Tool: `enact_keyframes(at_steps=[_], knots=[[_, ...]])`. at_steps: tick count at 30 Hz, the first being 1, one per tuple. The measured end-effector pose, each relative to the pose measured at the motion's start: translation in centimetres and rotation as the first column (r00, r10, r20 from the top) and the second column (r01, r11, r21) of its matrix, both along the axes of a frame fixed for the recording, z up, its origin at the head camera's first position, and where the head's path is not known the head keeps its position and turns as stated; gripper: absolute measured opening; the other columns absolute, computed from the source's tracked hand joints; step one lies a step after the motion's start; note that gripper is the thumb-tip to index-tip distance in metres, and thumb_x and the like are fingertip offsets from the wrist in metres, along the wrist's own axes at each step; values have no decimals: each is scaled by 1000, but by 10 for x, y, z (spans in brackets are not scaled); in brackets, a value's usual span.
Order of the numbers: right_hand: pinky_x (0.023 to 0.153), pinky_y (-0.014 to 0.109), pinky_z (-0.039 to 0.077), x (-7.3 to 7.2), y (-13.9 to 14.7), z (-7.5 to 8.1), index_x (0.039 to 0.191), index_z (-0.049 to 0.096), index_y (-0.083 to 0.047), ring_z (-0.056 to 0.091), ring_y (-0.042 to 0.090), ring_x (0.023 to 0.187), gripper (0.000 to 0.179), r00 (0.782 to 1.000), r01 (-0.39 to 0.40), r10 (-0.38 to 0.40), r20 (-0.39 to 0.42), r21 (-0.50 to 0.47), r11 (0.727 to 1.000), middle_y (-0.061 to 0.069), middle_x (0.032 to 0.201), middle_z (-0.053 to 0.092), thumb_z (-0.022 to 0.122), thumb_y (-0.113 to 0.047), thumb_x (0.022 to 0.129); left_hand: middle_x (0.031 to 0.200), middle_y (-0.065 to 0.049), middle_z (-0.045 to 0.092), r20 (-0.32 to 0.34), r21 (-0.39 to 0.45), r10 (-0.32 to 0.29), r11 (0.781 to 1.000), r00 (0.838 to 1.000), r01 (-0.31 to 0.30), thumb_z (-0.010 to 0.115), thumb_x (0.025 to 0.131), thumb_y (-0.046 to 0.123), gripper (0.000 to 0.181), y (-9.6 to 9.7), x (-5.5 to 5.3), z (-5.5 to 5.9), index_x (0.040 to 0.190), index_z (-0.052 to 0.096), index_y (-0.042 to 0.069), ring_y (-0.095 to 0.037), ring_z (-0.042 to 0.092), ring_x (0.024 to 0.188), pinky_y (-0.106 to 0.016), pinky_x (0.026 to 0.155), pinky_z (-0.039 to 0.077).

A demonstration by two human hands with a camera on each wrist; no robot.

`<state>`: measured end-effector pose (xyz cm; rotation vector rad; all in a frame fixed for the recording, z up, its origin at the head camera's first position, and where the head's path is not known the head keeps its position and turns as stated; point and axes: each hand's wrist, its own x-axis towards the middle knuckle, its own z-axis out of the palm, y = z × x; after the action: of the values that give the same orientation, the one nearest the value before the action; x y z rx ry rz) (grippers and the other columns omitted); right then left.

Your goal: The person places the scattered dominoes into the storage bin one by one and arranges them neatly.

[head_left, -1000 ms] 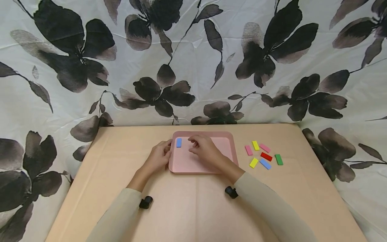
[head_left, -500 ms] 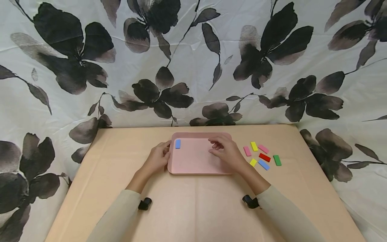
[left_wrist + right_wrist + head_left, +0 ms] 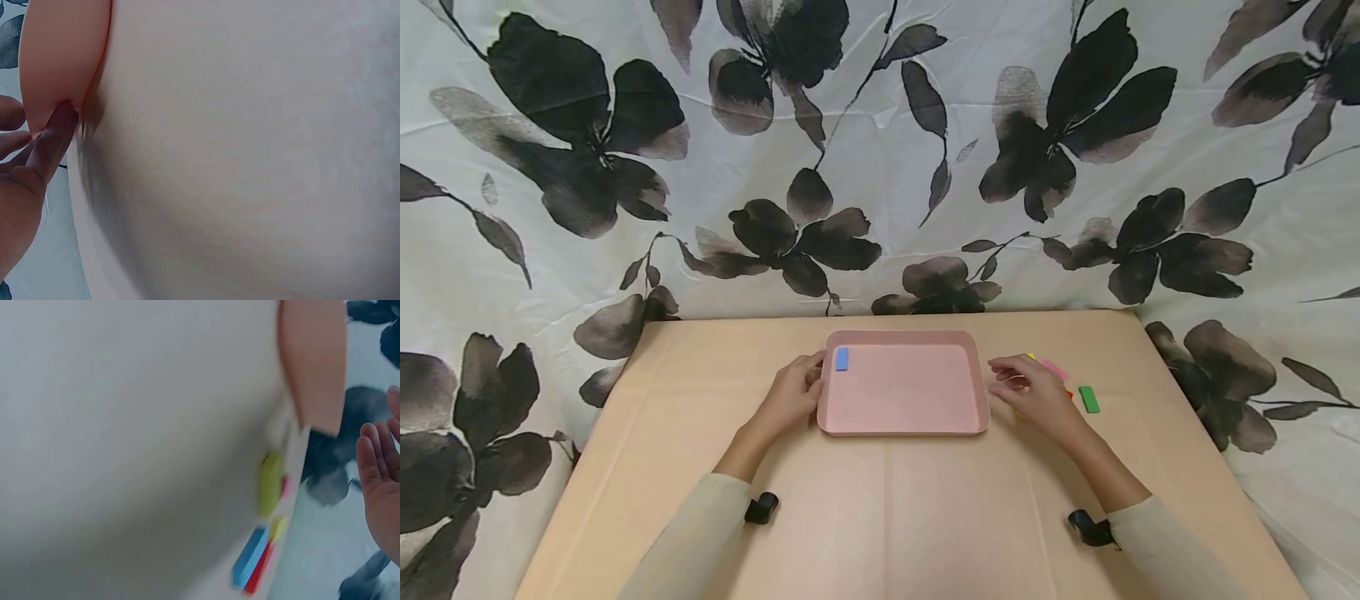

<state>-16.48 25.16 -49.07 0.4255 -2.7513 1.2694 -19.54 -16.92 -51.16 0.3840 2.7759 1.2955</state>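
A pink rectangular tray (image 3: 910, 387) lies on the table, with one small blue block (image 3: 842, 359) at its upper left. At the tray's left edge, my left hand (image 3: 792, 393) holds the rim; in the left wrist view its thumb (image 3: 55, 140) presses the tray's corner. My right hand (image 3: 1036, 395) hovers just right of the tray, over a cluster of small blocks, with loosely bent fingers and nothing held. A green block (image 3: 1088, 399) and a pink block (image 3: 1055, 368) show beside it. Blurred yellow (image 3: 270, 484), blue (image 3: 249, 557) and red (image 3: 259, 569) blocks appear in the right wrist view.
The beige tabletop (image 3: 887, 508) reaches forward to a white cloth (image 3: 910, 283) printed with dark flowers, which hangs behind and at the sides. Each wrist carries a small black camera, one on the left (image 3: 762, 507) and one on the right (image 3: 1092, 528).
My right hand has moved right, from above the tray to over the loose blocks, partly covering them. My left hand stays at the tray's left edge, and the blue block has stayed in place.
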Motion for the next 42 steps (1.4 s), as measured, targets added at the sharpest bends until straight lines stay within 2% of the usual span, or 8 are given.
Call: enact_keyframes(at_steps=[4, 7, 13, 23, 31, 35, 42], knots=[[87, 34, 60, 3, 24, -11, 124, 69, 1, 71, 32, 97, 42, 999, -13, 13, -37, -5, 1000, 19, 112, 70, 82, 1, 84, 121, -20, 66, 2, -3, 2, 1000, 1000, -2, 61, 97, 0, 54, 0, 1, 0, 149, 49, -5, -24, 68, 95, -28, 75, 55], [87, 34, 60, 6, 38, -15, 125, 69, 1, 72, 32, 99, 42, 1000, 9, -8, -19, 48, 999, 16, 113, 70, 82, -2, 85, 122, -19, 66, 10, -6, 4, 1000, 1000, -4, 61, 98, 1, 54, 1, 1, 0, 150, 49, -4, -23, 68, 95, -27, 75, 55], [89, 41, 58, 13, 60, -19, 124, 70, -1, 72, 34, 104, 39, 998, 45, -49, 24, 164, 985, 14, 116, 69, 81, -8, 87, 121, -18, 66, 6, -17, 8, 1000, 1000, -8, 61, 98, 1, 54, 1, 0, 0, 150, 49, -4, -22, 68, 94, -27, 75, 55], [92, 45, 57, 21, 81, -24, 125, 69, 2, 69, 34, 107, 41, 994, 53, -77, 83, 254, 966, 18, 120, 68, 82, -10, 88, 122, -18, 66, 6, -19, 9, 1000, 1000, -9, 62, 98, 1, 53, 2, 0, 1, 150, 49, -4, -22, 67, 93, -29, 76, 55], [89, 47, 57, 26, 87, -27, 127, 68, 0, 65, 30, 102, 42, 987, 46, -91, 129, 317, 947, 19, 121, 65, 80, -14, 90, 122, -19, 66, 11, -13, 0, 1000, 1000, 0, 61, 98, 1, 53, 2, 0, 1, 150, 49, -5, -23, 68, 94, -30, 76, 55], [84, 41, 56, 27, 86, -29, 129, 67, 0, 63, 27, 97, 45, 982, 42, -99, 159, 332, 942, 19, 117, 64, 81, -17, 89, 118, -19, 66, 9, -23, -1, 1000, 1000, 1, 61, 98, 1, 53, 2, 0, 2, 150, 49, -5, -22, 66, 91, -29, 73, 54], [73, 20, 53, 28, 86, -30, 130, 67, 0, 59, 22, 91, 58, 975, 8, -77, 206, 317, 949, 14, 110, 59, 90, -19, 80, 115, -17, 66, 5, -41, -1, 999, 1000, 2, 61, 98, 1, 53, 2, 0, 2, 149, 50, -5, -21, 64, 88, -27, 72, 52]])
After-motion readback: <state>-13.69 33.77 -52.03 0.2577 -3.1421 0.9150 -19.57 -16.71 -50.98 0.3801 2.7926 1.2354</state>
